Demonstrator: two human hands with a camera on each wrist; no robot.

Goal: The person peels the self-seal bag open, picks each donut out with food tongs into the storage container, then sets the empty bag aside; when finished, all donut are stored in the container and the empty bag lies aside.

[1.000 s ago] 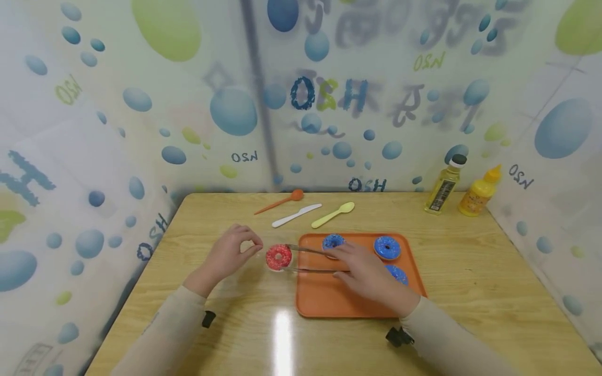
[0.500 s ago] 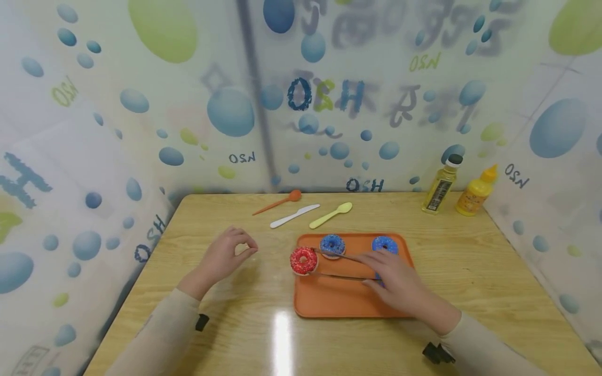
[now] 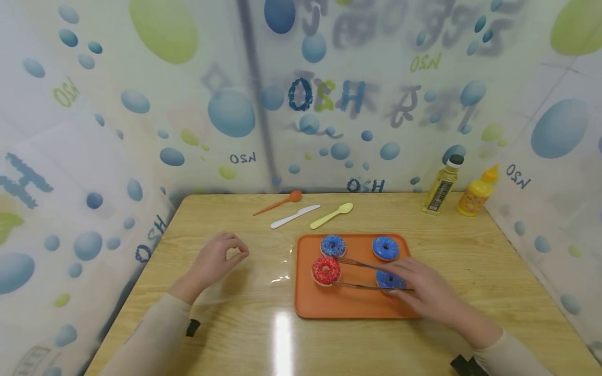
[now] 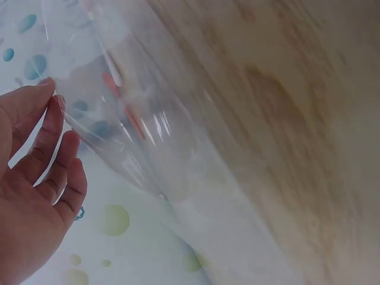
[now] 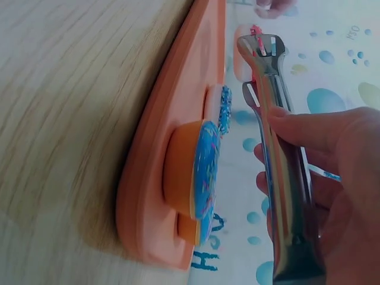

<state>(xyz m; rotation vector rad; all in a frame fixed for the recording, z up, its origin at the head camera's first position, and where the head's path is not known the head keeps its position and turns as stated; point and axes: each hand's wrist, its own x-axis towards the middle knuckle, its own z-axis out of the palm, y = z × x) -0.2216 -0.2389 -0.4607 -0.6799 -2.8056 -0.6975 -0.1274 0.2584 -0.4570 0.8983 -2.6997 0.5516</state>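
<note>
My left hand (image 3: 212,262) pinches the edge of a clear plastic bag (image 4: 148,136) between thumb and forefinger. In the head view the bag shows only as faint glints. Metal tongs (image 5: 276,142) are in my right hand (image 3: 430,293), thumb on one arm and fingers on the other. Between the tong tips is a red-iced donut (image 3: 326,270) with pale sprinkles, over the left part of the orange tray (image 3: 338,308). Blue-iced donuts lie on the tray: one at back left (image 3: 333,245), one at back right (image 3: 385,248), one (image 3: 389,280) partly behind the tongs.
Behind the tray lie an orange spoon (image 3: 282,201), a white knife (image 3: 295,216) and a yellow spoon (image 3: 331,215). An oil bottle (image 3: 440,189) and a yellow squeeze bottle (image 3: 475,196) stand at the back right. A patterned curtain (image 3: 395,62) surrounds the wooden table (image 3: 226,334).
My right hand has moved right with the tongs, carrying the red donut from beside the left hand to over the tray. The left hand has drifted slightly left.
</note>
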